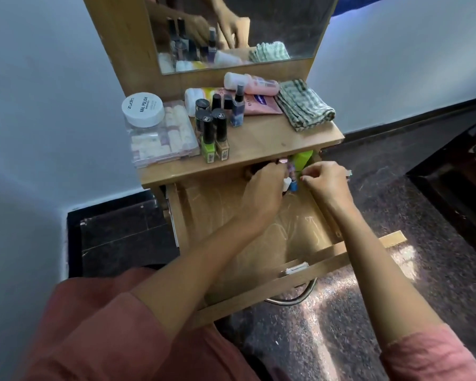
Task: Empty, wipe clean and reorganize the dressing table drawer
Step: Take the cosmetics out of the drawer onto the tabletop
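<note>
1. Now both hands are reaching deep into the back of the open drawer, right under the lip of the worktop.
2. The left hand has its fingers curled round a few small bottles, one white-capped and one blue, up by the drawer's back edge.
3. The right hand sits just beside them with its fingers tucked in. Whether it pinches anything, I cannot tell.
4. A green pack waits behind them in the shadow, so the emptying looks nearly done but not quite.
5. On handling, those bottles look light, hard, slick and breakable. Several in one fist could slip, so I'd grip round the bodies below the caps and keep them upright.
6. For the wipe, the checked cloth lies folded at the right of the worktop. It's soft and limp and can be pinched up anywhere.
7. The worktop's left side is busy with a white-lidded jar, a clear box and a cluster of nail polish bottles, with a pink tube lying behind.
8. There is bare wood at the front right, the likeliest landing spot for the bottles.
9. The drawer floor shows pale streaks.
10. Around it all are a mirror above, pale walls, and a dark speckled floor with a sunlit patch.
</note>
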